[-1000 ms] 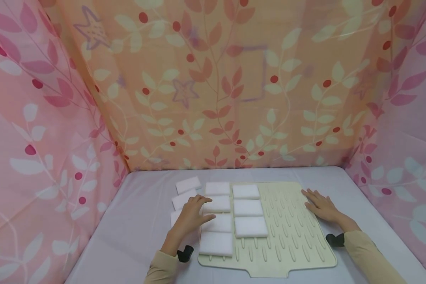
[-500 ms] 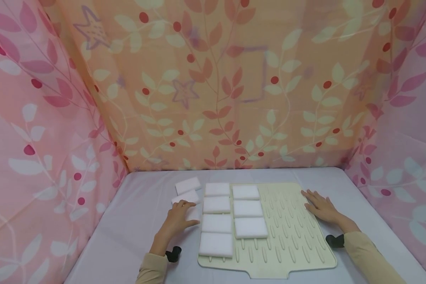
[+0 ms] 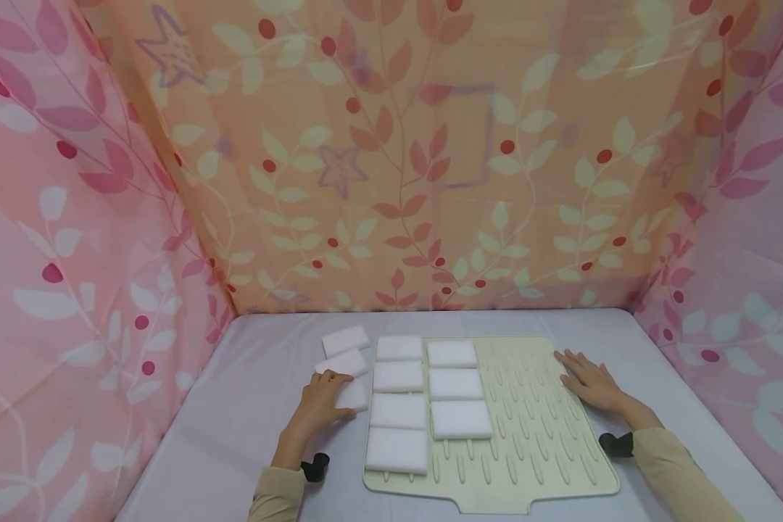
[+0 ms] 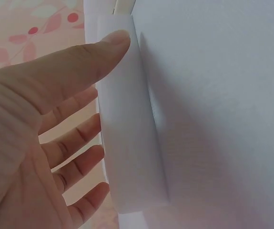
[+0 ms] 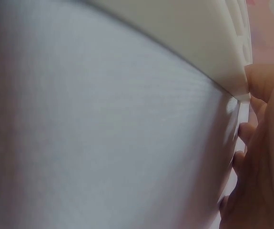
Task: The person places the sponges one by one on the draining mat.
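Observation:
My left hand is at the nearest of the loose white sponges, left of a pale yellow-green ribbed draining mat. Its thumb and fingers span this sponge's short way, pinching it from the near and far edges. In the left wrist view the thumb lies over the sponge's side face, and the other fingertips meet its opposite edge. My right hand rests with fingers extended on the mat's right edge; in the right wrist view the thumb touches the mat's rim.
Two more loose sponges lie behind the left hand. Several sponges sit on the mat in a left column and a second column. The mat's ribs show bare at right. Floral curtains enclose the white table.
My left hand has moved left from over the mat's left column of sponges to the nearest loose sponge, where its thumb and fingers have drawn in. The right hand stays in place.

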A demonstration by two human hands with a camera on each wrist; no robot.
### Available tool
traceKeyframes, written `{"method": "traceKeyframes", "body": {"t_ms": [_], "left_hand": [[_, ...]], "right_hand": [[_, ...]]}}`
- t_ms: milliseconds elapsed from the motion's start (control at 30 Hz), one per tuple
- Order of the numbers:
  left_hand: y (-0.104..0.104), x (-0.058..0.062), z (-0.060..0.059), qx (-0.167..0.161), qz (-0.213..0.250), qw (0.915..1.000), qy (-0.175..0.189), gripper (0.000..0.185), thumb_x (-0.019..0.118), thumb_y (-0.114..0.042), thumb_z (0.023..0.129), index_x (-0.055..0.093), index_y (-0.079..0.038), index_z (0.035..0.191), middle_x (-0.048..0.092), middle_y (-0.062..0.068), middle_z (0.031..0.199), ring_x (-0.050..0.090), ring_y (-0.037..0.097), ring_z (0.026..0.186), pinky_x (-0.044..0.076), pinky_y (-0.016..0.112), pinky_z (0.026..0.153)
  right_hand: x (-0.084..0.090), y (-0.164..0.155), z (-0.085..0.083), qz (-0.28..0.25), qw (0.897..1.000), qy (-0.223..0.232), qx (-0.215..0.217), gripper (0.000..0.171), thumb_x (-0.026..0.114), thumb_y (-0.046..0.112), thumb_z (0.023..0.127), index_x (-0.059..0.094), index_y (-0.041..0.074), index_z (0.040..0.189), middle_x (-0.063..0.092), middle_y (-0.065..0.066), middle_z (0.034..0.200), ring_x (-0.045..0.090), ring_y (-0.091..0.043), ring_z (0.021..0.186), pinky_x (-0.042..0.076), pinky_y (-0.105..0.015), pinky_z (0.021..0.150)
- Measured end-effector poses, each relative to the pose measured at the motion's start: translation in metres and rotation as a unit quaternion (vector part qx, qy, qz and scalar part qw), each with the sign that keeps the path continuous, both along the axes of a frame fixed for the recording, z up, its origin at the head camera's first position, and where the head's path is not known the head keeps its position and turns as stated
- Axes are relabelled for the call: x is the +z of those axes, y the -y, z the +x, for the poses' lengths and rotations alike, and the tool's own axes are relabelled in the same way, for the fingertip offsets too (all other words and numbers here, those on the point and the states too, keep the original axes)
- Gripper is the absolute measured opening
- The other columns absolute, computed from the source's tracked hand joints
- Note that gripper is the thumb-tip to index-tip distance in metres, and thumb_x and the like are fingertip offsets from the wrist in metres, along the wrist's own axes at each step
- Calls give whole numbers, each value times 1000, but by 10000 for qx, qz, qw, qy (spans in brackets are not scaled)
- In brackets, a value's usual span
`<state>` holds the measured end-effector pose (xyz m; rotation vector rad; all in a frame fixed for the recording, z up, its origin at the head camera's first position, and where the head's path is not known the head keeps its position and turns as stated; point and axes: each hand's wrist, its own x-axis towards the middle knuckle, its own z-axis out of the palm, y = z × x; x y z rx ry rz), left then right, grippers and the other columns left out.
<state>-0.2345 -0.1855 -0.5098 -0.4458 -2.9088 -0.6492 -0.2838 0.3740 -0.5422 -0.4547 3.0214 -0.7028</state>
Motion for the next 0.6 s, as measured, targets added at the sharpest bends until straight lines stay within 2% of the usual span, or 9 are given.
{"method": "traceKeyframes", "body": {"t_ms": [433,600], "left_hand": [[0,11,2,48,-73,10000,23,63,83,-35,64,60,-13,118,55,11,110,45,33,103,40,55,81],[-2,21,7,37,172,9998,2,60,82,-32,66,60,-13,118,55,9,110,46,33,103,40,54,82]], "right_hand": [[0,-1,0,-49,10000,7,70,59,46,36,96,30,6,144,22,-30,146,13,-54,132,2,-72,97],[1,-2,-1,32,10000,-42,62,58,46,35,96,31,5,143,23,-30,146,14,-54,132,3,-72,97]]}}
